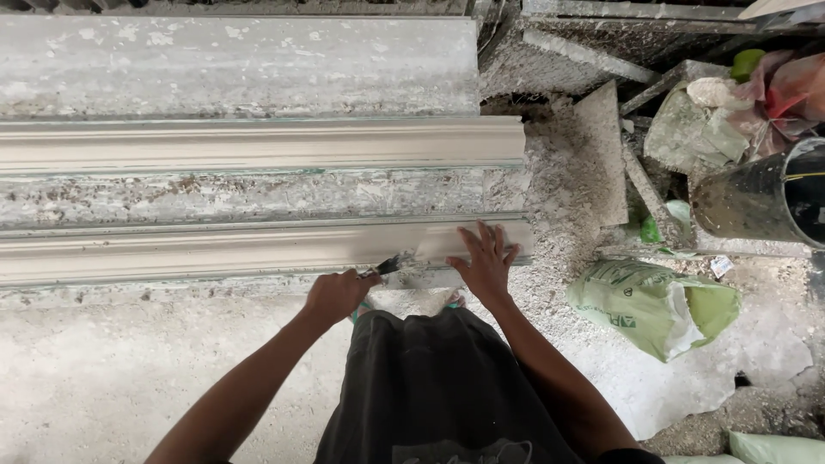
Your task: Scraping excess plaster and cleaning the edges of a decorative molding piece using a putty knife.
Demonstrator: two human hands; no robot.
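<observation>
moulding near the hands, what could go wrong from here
1. The left hand works a small tool close to the right hand pressed flat on the moulding; a slip might nick the fingers.
2. The work is at the moulding's end, so an edge may chip.

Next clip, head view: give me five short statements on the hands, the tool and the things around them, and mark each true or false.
1. The left hand grips a small dark-bladed tool whose tip meets the near moulding strip. True.
2. The right hand is clenched in a fist above the floor. False: it lies flat, fingers spread, on the strip's end.
3. Two long pale moulding strips lie side by side, the far strip beyond the near one. True.
4. The green sack sits on top of the near strip. False: it lies on the dusty ground to the right.
5. The dark round container stands beside the left hand. False: it is at the right edge.
</observation>
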